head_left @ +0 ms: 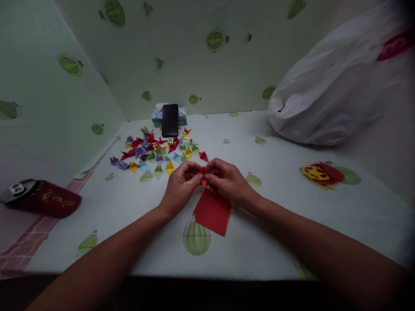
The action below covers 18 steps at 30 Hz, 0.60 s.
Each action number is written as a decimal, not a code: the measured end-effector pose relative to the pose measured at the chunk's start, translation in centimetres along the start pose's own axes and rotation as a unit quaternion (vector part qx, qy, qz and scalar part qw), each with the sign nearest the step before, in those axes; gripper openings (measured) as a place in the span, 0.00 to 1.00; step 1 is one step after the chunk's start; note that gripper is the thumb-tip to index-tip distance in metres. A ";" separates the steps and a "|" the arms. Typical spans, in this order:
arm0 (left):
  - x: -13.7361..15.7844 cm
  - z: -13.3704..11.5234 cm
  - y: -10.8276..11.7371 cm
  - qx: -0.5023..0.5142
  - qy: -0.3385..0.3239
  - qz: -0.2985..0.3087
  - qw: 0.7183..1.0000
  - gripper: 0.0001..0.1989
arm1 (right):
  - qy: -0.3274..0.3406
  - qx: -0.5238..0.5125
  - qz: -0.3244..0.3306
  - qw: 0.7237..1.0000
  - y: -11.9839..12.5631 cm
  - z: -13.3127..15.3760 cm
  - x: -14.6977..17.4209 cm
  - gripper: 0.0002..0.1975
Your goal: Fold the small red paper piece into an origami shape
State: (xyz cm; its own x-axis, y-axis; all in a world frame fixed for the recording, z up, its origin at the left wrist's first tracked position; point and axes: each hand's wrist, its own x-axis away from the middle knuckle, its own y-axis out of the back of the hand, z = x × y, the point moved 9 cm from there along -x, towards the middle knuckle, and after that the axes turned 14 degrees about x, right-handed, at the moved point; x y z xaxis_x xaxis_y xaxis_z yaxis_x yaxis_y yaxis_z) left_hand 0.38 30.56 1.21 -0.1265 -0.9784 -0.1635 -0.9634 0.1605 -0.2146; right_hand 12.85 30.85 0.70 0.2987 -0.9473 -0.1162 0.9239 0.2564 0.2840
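Observation:
A small piece of folded red paper point(204, 177) is pinched between my two hands, its points showing above and below the thumbs. My left hand point(183, 183) closes on it from the left, thumb against fingers. From the right, my right hand point(227, 179) pinches the same piece. Part of the paper is hidden behind the fingertips. Just below the hands lies a red paper square point(213, 212), flat on the table. One small folded red paper piece point(204, 156) sits just beyond my fingers, beside a pile of colourful folded paper pieces point(152, 151).
A black phone point(170, 121) leans against a tissue box point(182, 115) behind the pile. At the left stands a tilted-looking red can point(48, 198). A white plastic bag point(324, 95) fills the back right, with yellow and red cut-outs point(320, 173) before it.

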 end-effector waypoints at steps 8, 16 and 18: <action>0.2 -0.3 -0.2 -0.021 -0.004 0.008 1.000 0.07 | 0.035 0.049 0.015 0.998 -0.2 0.7 0.1 0.03; 0.2 -1.2 0.7 -0.053 -0.021 -0.038 0.998 0.08 | 0.053 0.000 0.045 0.998 -0.5 1.2 0.1 0.08; 0.1 -1.5 1.0 -0.052 -0.030 -0.050 0.997 0.08 | 0.072 0.004 0.056 0.996 -0.7 1.7 0.3 0.07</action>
State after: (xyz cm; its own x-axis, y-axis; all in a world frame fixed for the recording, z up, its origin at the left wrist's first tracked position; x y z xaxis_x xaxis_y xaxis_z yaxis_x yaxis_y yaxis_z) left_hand -0.92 30.40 2.43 -0.0167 -0.9787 -0.2047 -0.9902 0.0446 -0.1323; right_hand 11.91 30.11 2.13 0.4311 -0.8754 -0.2186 0.8814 0.3568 0.3094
